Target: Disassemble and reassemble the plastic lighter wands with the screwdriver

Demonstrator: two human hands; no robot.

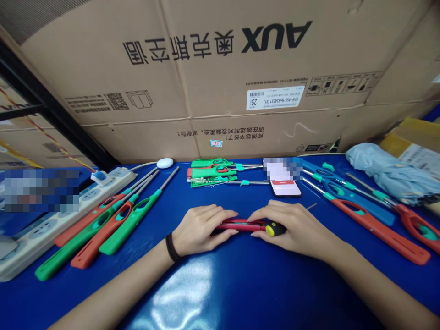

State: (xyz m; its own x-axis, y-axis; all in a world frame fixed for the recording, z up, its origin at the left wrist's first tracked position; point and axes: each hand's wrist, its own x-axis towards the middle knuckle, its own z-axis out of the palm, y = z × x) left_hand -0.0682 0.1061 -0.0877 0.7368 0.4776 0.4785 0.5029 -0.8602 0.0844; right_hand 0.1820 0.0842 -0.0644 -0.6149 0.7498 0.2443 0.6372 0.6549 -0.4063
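Both my hands rest on the blue table (227, 284). My left hand (201, 229) curls its fingers around the end of a red long-nosed lighter (242, 225) that lies flat between the hands. My right hand (292, 227) grips a small screwdriver with a black and yellow handle (273, 229), held against the lighter's right end. A dark band circles my left wrist.
Red and green lighters (103, 229) lie in a group at the left beside a white power strip (51, 220). More green ones (213, 173) lie behind, next to a phone (285, 187). Blue and red lighters (360, 211) and a folded grey umbrella (388, 174) lie right. Cardboard boxes (220, 73) wall the back.
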